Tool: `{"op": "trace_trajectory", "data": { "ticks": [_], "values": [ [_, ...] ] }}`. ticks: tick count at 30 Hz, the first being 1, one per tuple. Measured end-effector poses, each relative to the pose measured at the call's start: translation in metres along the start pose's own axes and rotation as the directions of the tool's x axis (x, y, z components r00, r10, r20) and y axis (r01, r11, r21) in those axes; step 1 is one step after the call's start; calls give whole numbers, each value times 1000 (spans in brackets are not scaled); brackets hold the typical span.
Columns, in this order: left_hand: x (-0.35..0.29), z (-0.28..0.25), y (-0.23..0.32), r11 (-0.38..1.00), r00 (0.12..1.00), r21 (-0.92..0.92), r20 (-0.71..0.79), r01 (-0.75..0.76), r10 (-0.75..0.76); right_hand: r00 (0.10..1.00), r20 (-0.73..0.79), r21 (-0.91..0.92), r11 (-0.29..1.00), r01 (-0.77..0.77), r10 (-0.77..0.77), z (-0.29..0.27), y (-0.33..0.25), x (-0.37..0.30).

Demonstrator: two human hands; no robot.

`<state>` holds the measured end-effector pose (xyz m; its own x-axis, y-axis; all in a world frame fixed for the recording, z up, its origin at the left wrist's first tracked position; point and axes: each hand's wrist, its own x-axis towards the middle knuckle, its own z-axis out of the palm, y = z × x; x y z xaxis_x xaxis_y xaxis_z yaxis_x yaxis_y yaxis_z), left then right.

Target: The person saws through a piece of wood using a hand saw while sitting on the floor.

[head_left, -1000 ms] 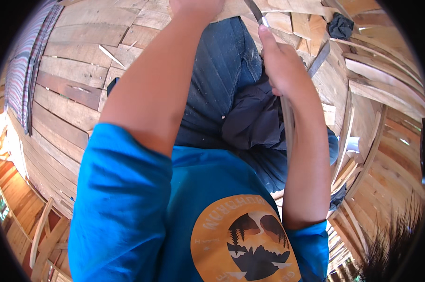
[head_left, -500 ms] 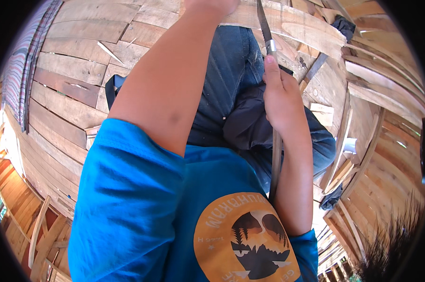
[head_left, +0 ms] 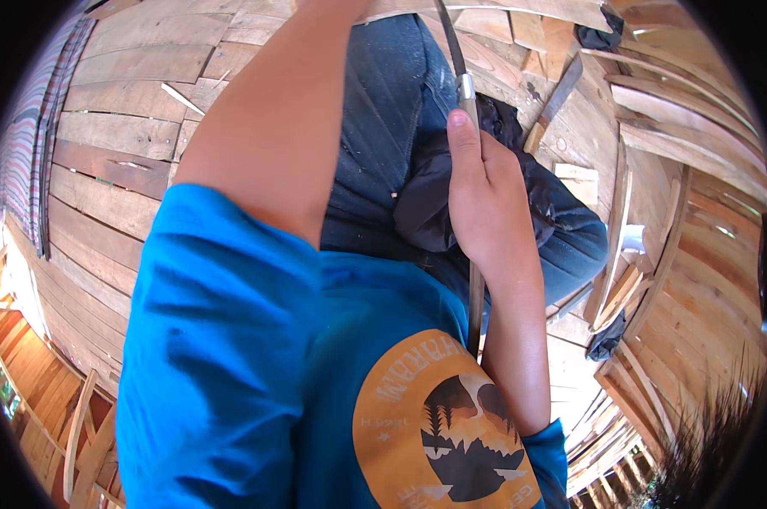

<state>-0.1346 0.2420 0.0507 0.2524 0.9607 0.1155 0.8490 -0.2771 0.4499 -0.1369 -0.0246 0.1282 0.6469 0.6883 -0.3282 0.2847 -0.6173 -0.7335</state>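
Note:
My right hand (head_left: 491, 191) is closed around the long wooden handle (head_left: 476, 297) of a knife, its thumb lying along the top near the metal collar. The handle runs back under my forearm against my shirt. The narrow dark blade (head_left: 451, 38) points away and leaves the picture at the upper edge, beside a wooden plank (head_left: 536, 7). My left arm (head_left: 273, 127) reaches up to that edge near the plank; the left hand (head_left: 337, 7) is almost wholly cut off, so its fingers are hidden.
A machete (head_left: 560, 97) with a wooden handle lies on the board floor (head_left: 108, 131) right of my knees. Dark cloth (head_left: 421, 199) is bunched on my lap. Bent wooden strips (head_left: 680, 127) lie at the right. A striped mat (head_left: 31, 140) is at the far left.
The view has shifted, and the plank sits higher, mostly out of the picture. My right hand and the knife have moved left and slightly back toward me. The left hand has slid further out of view.

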Motion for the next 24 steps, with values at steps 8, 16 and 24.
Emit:
{"op": "trace_trajectory", "data": {
  "ticks": [8,16,24],
  "values": [
    [-3,-8,10,990,984,72,140,-120,109,997,79,159,987,-1,-12,-19,30,-33],
    [-18,-25,22,988,987,29,56,-155,153,988,157,199,980,-24,-7,-35,37,-56],
    [-6,1,25,935,931,50,-86,-351,354,991,136,230,973,-11,-20,-32,41,-49]
  ]
}}
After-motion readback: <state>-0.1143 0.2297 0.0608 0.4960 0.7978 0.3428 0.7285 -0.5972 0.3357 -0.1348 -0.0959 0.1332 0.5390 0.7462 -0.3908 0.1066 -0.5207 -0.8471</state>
